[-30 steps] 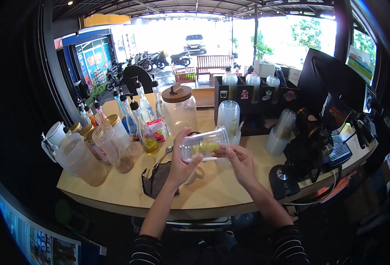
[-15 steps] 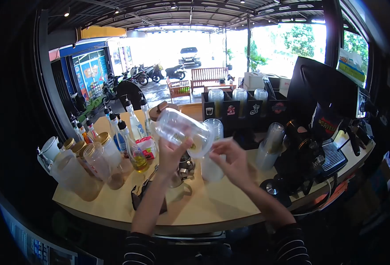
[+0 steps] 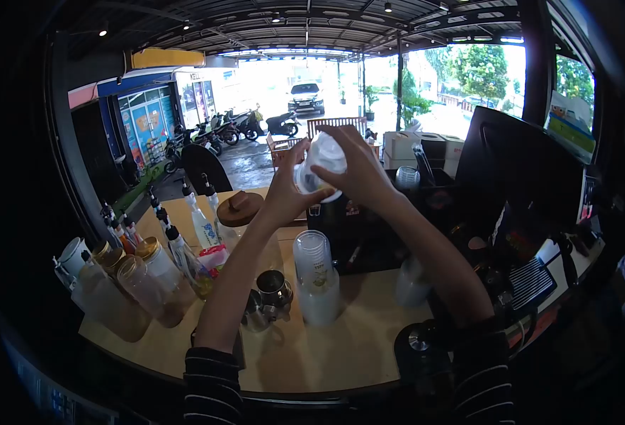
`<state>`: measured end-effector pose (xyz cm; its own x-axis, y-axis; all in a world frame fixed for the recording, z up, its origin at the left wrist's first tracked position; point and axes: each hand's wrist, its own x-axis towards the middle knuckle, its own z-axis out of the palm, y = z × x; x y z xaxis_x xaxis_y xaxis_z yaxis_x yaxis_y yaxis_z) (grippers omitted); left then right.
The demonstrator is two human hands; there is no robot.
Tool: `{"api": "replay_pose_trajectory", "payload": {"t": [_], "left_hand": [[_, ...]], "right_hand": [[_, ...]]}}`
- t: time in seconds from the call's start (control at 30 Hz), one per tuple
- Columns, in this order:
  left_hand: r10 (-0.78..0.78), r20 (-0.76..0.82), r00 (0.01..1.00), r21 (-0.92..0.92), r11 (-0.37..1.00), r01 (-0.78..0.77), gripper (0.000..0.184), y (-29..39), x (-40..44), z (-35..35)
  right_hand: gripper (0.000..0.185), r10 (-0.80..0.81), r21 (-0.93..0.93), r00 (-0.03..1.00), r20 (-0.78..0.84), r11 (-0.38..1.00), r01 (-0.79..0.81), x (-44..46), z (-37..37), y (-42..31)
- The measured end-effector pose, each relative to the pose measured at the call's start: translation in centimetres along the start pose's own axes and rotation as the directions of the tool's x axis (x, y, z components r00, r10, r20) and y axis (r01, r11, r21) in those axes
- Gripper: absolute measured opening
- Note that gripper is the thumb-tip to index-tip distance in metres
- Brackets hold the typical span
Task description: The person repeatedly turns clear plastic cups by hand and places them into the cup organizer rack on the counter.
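Observation:
My left hand (image 3: 289,185) and my right hand (image 3: 355,166) are raised in front of me, closed around a clear plastic cup (image 3: 328,157). Fingers cover much of it, so its full outline is hard to make out. Below the hands, a stack of clear plastic cups (image 3: 314,251) with a printed logo stands on the wooden counter (image 3: 362,347). Metal jugs (image 3: 275,287) sit beside that stack, near my left forearm. A black cup organizer (image 3: 369,237) is behind, partly hidden by my right arm.
On the left are pump bottles (image 3: 185,251) and several plastic jars (image 3: 146,283). A large jar with a brown lid (image 3: 241,207) stands behind my left forearm. To the right are another cup stack (image 3: 413,283), a black machine (image 3: 521,170) and a drip tray (image 3: 528,278).
Both hands have moved up and away from me with the cup. My right hand has gone from the cup's rim to around it. The view has shifted, with the counter lower.

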<state>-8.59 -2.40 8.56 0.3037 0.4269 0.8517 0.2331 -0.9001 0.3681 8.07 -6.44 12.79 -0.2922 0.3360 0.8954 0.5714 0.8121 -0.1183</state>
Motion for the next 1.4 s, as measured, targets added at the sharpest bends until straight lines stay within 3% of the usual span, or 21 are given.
{"api": "replay_pose_trajectory", "payload": {"t": [0.03,0.1,0.13,0.17,0.23,0.27,0.37,0.43,0.5,0.73,0.9,0.97,1.23,1.3,1.33,1.37,1.4], "left_hand": [[-0.006,-0.001,1.0,0.001,1.0,0.006,0.084,-0.7,-0.1,0.1],[-0.294,0.054,0.954,0.01,0.956,0.294,0.078,-2.5,-0.5,0.2],[-0.324,0.067,0.944,0.101,0.943,0.317,0.063,-3.7,-1.2,0.4],[-0.329,0.061,0.942,0.104,0.941,0.321,0.063,-4.9,-1.7,0.7],[-0.33,0.161,0.93,0.323,0.908,0.266,0.054,-6.2,-2.6,0.9],[-0.32,0.134,0.938,0.375,0.892,0.251,0.046,-6.4,-3.1,1.3],[-0.281,0.211,0.936,0.365,0.911,0.192,0.043,-6.7,-4.0,1.8],[-0.249,0.236,0.939,0.436,0.891,0.127,0.041,-6.6,-4.3,1.9],[-0.194,0.233,0.953,0.511,0.858,0.049,0.039,-6.4,-4.6,2.0],[-0.183,0.246,0.952,0.51,0.86,0.033,0.039,-6.6,-4.6,1.6],[-0.261,0.208,0.943,0.381,0.909,0.167,0.039,-6.8,-4.9,1.7],[-0.256,0.196,0.947,0.353,0.919,0.175,0.04,-7.1,-5.1,1.8],[-0.227,0.166,0.96,0.241,0.953,0.183,0.042,-6.8,-5.2,1.5],[-0.344,0.19,0.92,0.155,0.935,0.317,0.043,-6.1,-5.0,0.6],[-0.342,0.19,0.92,0.154,0.936,0.316,0.043,-5.8,-5.2,0.4],[-0.338,0.1,0.936,0.001,0.94,0.34,0.043,-5.4,-5.5,0.3],[-0.346,0.011,0.938,-0.152,0.927,0.344,0.044,-5.0,-5.9,0.0]], "right_hand": [[0.061,0.013,-0.022,1.0,-0.02,1.0,-0.013,0.4,0.1,1.2],[0.061,0.04,0.007,0.999,-0.034,0.999,-0.039,1.3,0.8,3.5],[0.061,0.046,0.006,0.999,-0.013,0.999,-0.046,1.6,1.3,4.9],[0.061,0.043,0.012,0.999,-0.009,0.999,-0.043,1.9,1.9,6.2],[0.061,0.034,-0.026,0.995,0.097,0.999,-0.032,2.4,3.2,8.5],[0.059,0.063,-0.029,0.988,0.139,0.998,-0.059,2.7,3.7,9.5],[0.058,0.103,-0.105,0.953,0.284,0.992,-0.076,3.5,4.8,11.3],[0.057,0.096,-0.103,0.952,0.291,0.992,-0.069,3.7,5.7,12.2],[0.057,0.193,-0.161,0.927,0.322,0.976,-0.147,3.6,6.4,12.9],[0.064,0.241,-0.273,0.872,0.425,0.953,-0.131,2.7,8.0,13.6],[0.063,0.317,-0.274,0.844,0.432,0.938,-0.212,1.5,8.5,13.6],[0.065,0.321,-0.273,0.813,0.485,0.939,-0.208,1.0,8.5,13.5],[0.069,0.323,-0.308,0.854,0.409,0.929,-0.204,-1.5,9.6,13.3],[0.068,0.342,-0.319,0.841,0.42,0.923,-0.216,-2.2,9.8,13.0],[0.063,0.247,-0.334,0.924,0.293,0.932,-0.144,-2.9,10.3,13.1],[0.058,0.139,-0.356,0.977,0.16,0.932,-0.074,-3.4,10.7,13.3],[0.058,0.139,-0.356,0.978,0.157,0.932,-0.075,-3.5,10.3,12.4]]}}
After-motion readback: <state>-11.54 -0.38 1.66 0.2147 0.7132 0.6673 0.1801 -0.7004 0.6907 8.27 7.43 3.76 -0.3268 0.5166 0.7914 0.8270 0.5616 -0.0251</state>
